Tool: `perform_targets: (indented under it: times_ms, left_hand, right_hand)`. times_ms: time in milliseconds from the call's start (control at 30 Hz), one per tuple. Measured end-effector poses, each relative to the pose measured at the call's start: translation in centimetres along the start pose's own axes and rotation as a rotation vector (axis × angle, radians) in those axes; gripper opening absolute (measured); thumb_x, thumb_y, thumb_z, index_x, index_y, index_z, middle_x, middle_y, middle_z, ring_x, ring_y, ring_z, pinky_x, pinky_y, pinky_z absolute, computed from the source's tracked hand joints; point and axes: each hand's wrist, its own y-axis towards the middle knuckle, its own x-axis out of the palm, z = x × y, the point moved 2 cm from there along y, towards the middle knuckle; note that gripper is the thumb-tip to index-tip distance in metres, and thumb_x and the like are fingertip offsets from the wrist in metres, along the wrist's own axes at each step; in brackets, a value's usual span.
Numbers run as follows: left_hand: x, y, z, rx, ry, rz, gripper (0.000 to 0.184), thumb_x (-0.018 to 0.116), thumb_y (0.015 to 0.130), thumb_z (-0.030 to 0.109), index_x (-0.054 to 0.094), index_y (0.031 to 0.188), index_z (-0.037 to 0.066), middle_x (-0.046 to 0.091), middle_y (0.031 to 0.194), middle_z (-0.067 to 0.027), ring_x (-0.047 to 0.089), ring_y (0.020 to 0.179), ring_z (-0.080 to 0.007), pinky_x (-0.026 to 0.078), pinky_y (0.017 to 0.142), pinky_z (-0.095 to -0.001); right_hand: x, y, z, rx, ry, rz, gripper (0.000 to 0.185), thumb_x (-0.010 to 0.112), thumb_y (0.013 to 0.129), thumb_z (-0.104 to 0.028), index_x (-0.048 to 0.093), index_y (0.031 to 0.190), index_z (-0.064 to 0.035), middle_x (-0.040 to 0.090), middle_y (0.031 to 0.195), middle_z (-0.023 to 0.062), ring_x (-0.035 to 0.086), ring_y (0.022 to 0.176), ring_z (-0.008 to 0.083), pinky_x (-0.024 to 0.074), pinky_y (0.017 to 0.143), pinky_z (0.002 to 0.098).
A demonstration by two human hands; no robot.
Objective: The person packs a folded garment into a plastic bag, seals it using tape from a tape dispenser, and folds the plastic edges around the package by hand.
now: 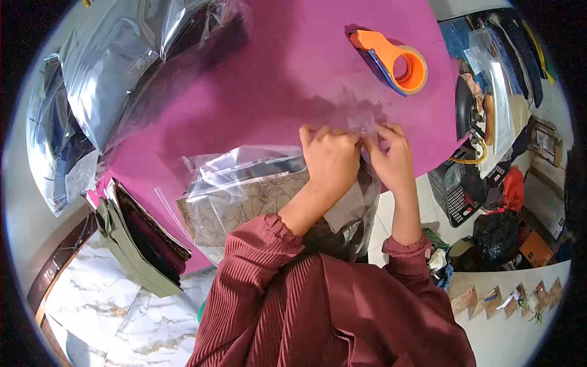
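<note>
A clear plastic bag (244, 160) with folded brown patterned fabric (241, 205) in it lies at the table's near edge, against my body. My left hand (333, 156) is closed over the bag's right part, its fingers pinching the gathered clear plastic. Close beside it, my right hand (391, 158) pinches the same bunched plastic between thumb and fingers. The crumpled plastic end (362, 119) sticks up between the two hands. A pale label-like patch (345, 209) shows on the bag below my left wrist.
An orange tape dispenser (382, 48) with a tape roll lies at the far right of the pink table (275, 73). Shiny plastic packages (113, 76) are piled at the left. Folded clothes (137, 244) hang over the left edge. A black basket (460, 205) stands at the right.
</note>
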Motion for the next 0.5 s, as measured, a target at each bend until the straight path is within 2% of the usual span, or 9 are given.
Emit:
perform_targets:
  times_ms: [167, 233, 300, 333, 467, 500]
  left_hand:
    - [-2.6, -0.3, 0.8, 0.089, 0.009, 0.112, 0.023, 0.072, 0.078, 0.024, 0.069, 0.095, 0.009, 0.068, 0.093, -0.0065, 0.057, 0.076, -0.0261, 0.039, 0.091, -0.0435]
    - [-4.9, -1.6, 0.6, 0.139, 0.069, 0.139, 0.029, 0.073, 0.079, 0.029, 0.068, 0.099, 0.009, 0.067, 0.095, -0.0069, 0.057, 0.079, -0.0260, 0.039, 0.092, -0.0440]
    - [-6.3, -3.4, -0.3, 0.093, 0.200, -0.114, 0.040, 0.071, 0.083, 0.042, 0.066, 0.105, 0.009, 0.065, 0.100, -0.0085, 0.058, 0.088, -0.0261, 0.040, 0.093, -0.0431]
    - [-6.7, -3.9, -0.7, 0.098, 0.201, -0.116, 0.040, 0.071, 0.083, 0.042, 0.066, 0.105, 0.009, 0.065, 0.100, -0.0085, 0.058, 0.088, -0.0261, 0.040, 0.093, -0.0431]
    - [-7.2, -5.3, -2.1, 0.162, 0.313, -0.149, 0.057, 0.064, 0.085, 0.058, 0.064, 0.113, 0.008, 0.065, 0.101, -0.0127, 0.061, 0.091, -0.0286, 0.043, 0.092, -0.0428]
    - [-7.1, -5.3, -2.4, 0.164, 0.312, -0.150, 0.057, 0.064, 0.085, 0.058, 0.064, 0.113, 0.008, 0.065, 0.101, -0.0127, 0.061, 0.091, -0.0286, 0.043, 0.092, -0.0428]
  right_hand:
    - [-0.1, 0.4, 0.1, -0.039, -0.174, 0.111, 0.029, 0.068, 0.082, -0.017, 0.072, 0.102, 0.0024, 0.070, 0.099, 0.0198, 0.065, 0.076, 0.0341, 0.0521, 0.070, 0.0396]
    - [-0.5, 0.8, -0.1, 0.020, -0.215, 0.072, 0.029, 0.069, 0.081, -0.014, 0.071, 0.105, 0.0015, 0.069, 0.094, 0.0149, 0.062, 0.073, 0.0269, 0.0500, 0.067, 0.0353]
    - [-0.8, 1.0, -0.1, 0.089, -0.252, 0.035, 0.030, 0.070, 0.081, -0.011, 0.070, 0.109, 0.0006, 0.068, 0.090, 0.0099, 0.059, 0.071, 0.0197, 0.0479, 0.064, 0.0310]
    - [-0.9, 1.1, 0.2, 0.092, -0.249, 0.038, 0.030, 0.070, 0.081, -0.011, 0.070, 0.109, 0.0006, 0.068, 0.090, 0.0099, 0.059, 0.071, 0.0197, 0.0479, 0.064, 0.0310]
    - [-1.2, 2.0, 1.1, 0.000, 0.048, 0.000, 0.040, 0.071, 0.078, -0.016, 0.066, 0.114, 0.0014, 0.070, 0.093, 0.0165, 0.065, 0.077, 0.0340, 0.0519, 0.070, 0.0400]
    - [-1.0, 2.3, 1.3, 0.003, 0.048, 0.002, 0.040, 0.071, 0.078, -0.016, 0.066, 0.114, 0.0014, 0.070, 0.093, 0.0165, 0.065, 0.077, 0.0340, 0.0519, 0.070, 0.0400]
